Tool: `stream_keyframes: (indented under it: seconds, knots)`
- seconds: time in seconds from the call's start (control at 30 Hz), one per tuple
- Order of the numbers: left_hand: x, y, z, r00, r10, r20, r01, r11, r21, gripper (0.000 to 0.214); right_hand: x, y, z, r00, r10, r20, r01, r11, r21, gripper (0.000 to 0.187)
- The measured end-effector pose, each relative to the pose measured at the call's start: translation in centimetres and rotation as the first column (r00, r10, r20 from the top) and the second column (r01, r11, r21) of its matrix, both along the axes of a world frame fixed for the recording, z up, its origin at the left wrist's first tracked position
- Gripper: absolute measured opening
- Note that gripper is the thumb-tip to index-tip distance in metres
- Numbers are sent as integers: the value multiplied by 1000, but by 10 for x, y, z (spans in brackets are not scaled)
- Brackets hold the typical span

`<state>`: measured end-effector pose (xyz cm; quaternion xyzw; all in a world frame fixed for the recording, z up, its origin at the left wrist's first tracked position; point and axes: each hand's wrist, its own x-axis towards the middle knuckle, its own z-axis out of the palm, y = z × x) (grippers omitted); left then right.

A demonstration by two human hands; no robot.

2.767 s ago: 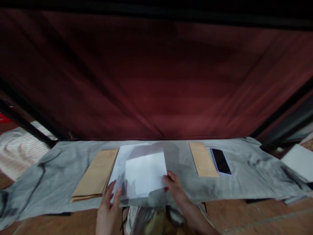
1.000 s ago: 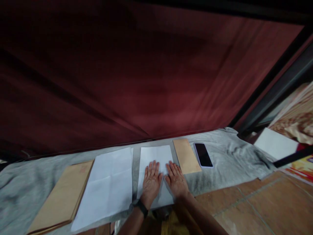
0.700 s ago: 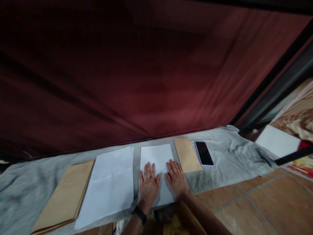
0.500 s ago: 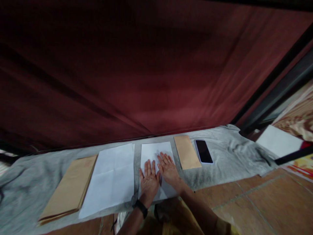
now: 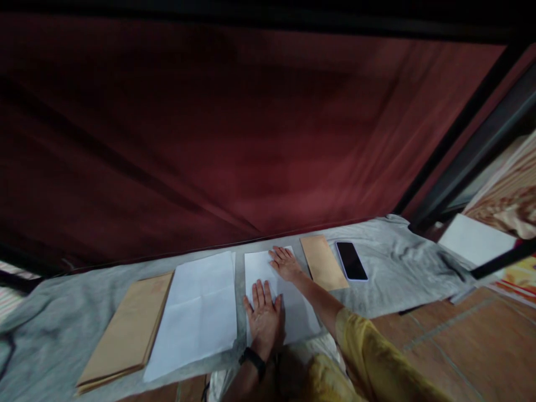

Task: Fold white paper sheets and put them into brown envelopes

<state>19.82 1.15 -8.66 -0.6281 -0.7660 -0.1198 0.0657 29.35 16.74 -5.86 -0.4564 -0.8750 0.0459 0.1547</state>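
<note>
Both left hand (image 5: 263, 319) and right hand (image 5: 288, 267) are lying flat, spread on white paper (image 5: 298, 316). The right hand is resting nearer the back edge of the grey cloth (image 5: 383, 296).

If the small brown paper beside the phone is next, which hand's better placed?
Right, likely. The right hand lies toward the far end of the centre white sheet, close to the small brown paper; the left hand is farther off, right forearm between.
</note>
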Motion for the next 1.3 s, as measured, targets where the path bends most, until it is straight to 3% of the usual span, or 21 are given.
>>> stream_keyframes:
  seconds: [0.1,0.2,0.43,0.6,0.7,0.8,0.87,1.0,1.17,1.3]
  knots:
    - [0,0,-1,1000,-1,5,1,1000,18,59,2,7,7,1000,-26,-6,26,1000,16,37]
    - [-1,0,-2,1000,-8,24,7,1000,26,59,6,-9,6,999,-40,-9,40,999,21,39]
    - [-2,-1,0,999,-33,12,33,999,11,56,53,-123,-31,996,59,-68,-56,997,45,47]
    - [-5,-4,6,998,-57,24,57,998,2,57,104,-169,-29,992,111,-61,-110,994,25,54]
    - [-13,-22,8,984,-166,60,170,984,-58,58,129,-174,-21,973,217,-78,-220,975,-34,64]
    - [-26,-52,11,931,-351,103,363,918,-158,68,144,-171,-18,946,306,-105,-318,941,-118,73]
    - [-35,-68,16,909,-401,114,416,881,-226,71,149,-167,-17,937,324,-132,-344,923,-171,73]
    - [-50,-78,32,908,-393,148,420,851,-316,77,151,-156,-16,928,295,-226,-345,910,-229,70]
    - [-64,-63,51,887,-322,330,435,822,-368,77,151,-141,-8,929,214,-302,-293,924,-246,54]
    - [-86,-46,56,813,-209,543,429,845,-318,51,146,-131,-4,945,88,-315,-187,936,-297,28]
